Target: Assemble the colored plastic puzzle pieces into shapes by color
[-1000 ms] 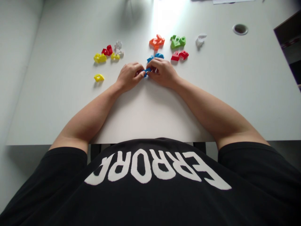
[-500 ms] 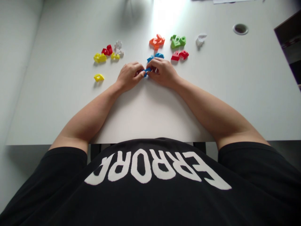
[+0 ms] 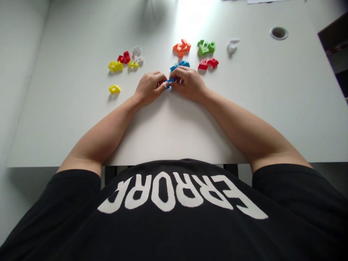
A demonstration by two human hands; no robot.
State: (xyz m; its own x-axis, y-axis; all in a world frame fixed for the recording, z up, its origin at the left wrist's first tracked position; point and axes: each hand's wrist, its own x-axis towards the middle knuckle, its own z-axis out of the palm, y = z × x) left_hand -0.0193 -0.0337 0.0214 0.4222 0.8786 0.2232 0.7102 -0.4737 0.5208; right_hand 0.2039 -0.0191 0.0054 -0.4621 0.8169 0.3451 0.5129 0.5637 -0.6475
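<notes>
Small blue plastic puzzle piece (image 3: pixel 170 82) is being pinched between both hands, low over the white table (image 3: pixel 174 130), roughly on the person's midline. It is being clamped from its left side by the curled fingers of the left hand (image 3: pixel 149 87) and from its right side by those of the right hand (image 3: pixel 190 84), neither hand being nearer. Just beyond the right hand, loose blue plastic pieces (image 3: pixel 179 66) are lying; orange plastic pieces (image 3: pixel 181 47) are lying farther back.

An office or study room by the look of it: a plain white bench (image 3: pixel 272 108) with a round cable hole (image 3: pixel 278 33) and papers (image 3: pixel 268 1) at its far edge
</notes>
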